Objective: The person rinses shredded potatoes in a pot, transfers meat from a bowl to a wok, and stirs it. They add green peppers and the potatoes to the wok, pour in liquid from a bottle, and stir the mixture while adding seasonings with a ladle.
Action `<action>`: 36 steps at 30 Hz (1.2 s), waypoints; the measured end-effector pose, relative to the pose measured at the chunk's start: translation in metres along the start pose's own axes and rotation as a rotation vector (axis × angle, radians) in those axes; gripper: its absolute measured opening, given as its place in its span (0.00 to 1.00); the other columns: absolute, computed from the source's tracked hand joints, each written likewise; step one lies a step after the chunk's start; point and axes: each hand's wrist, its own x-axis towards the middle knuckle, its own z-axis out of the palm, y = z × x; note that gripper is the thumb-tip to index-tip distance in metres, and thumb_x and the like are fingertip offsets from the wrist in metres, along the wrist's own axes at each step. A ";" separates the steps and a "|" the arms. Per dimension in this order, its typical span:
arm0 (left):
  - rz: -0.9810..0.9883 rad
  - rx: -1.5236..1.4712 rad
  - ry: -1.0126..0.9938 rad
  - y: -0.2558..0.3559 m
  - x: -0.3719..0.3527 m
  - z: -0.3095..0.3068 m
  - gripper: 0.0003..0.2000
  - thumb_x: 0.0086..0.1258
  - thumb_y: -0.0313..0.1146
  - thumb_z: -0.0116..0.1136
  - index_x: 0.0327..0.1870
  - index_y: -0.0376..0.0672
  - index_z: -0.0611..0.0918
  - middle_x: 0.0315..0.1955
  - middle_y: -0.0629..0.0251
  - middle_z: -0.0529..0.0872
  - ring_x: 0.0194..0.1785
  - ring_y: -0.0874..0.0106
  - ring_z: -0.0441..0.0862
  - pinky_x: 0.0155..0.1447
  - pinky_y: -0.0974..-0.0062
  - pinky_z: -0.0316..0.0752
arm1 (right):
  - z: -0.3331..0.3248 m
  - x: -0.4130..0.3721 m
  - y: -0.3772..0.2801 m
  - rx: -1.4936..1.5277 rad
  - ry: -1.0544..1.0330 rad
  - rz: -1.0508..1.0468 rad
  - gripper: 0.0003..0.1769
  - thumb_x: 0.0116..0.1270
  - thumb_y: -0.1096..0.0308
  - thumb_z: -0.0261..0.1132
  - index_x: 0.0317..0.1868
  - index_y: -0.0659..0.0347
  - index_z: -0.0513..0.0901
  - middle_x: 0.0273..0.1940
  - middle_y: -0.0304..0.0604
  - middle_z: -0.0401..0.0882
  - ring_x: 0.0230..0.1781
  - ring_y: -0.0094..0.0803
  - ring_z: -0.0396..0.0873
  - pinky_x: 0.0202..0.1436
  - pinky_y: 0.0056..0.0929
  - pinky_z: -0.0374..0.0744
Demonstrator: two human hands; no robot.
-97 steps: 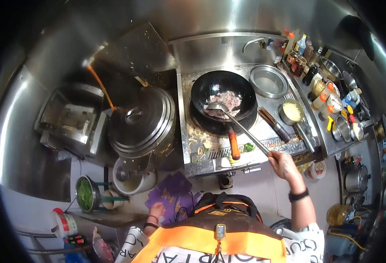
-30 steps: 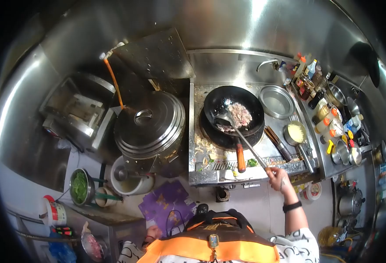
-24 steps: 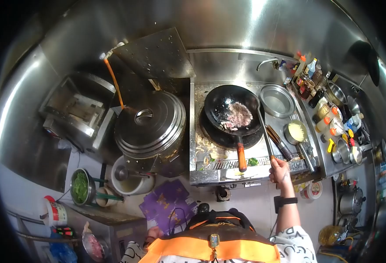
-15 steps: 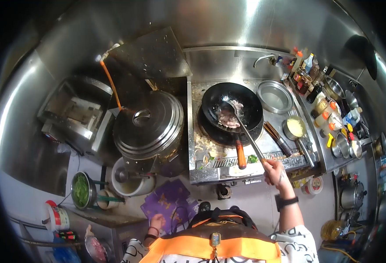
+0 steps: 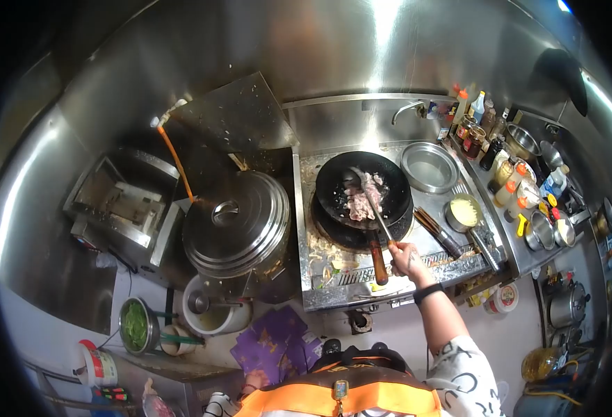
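Note:
A black wok with a wooden handle sits on the stove, holding pale pink meat pieces. My right hand is closed round the handle end of a long metal ladle, whose bowl rests in the wok at the far left of the meat. Nothing holds the wok's handle. My left hand hangs low by my body, near the purple sheets; its fingers are too small and partly hidden to read.
A large lidded pot stands left of the stove. Right of the wok are a metal basin, a small pan of yellow food and dark utensils. Bottles and bowls crowd the right counter. Greens fill a bowl at lower left.
My right hand has moved forward and left, pushing the ladle bowl toward the wok's far left side. The meat is more spread out. My left hand is lower in view, and the view has shifted slightly.

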 end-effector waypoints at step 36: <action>0.121 0.409 0.232 0.049 -0.043 0.059 0.08 0.68 0.27 0.46 0.44 0.39 0.77 0.29 0.63 0.81 0.29 0.72 0.80 0.30 0.75 0.76 | -0.054 -0.063 0.032 -0.373 0.011 -0.130 0.17 0.68 0.62 0.56 0.51 0.66 0.75 0.16 0.38 0.70 0.10 0.23 0.68 0.11 0.24 0.66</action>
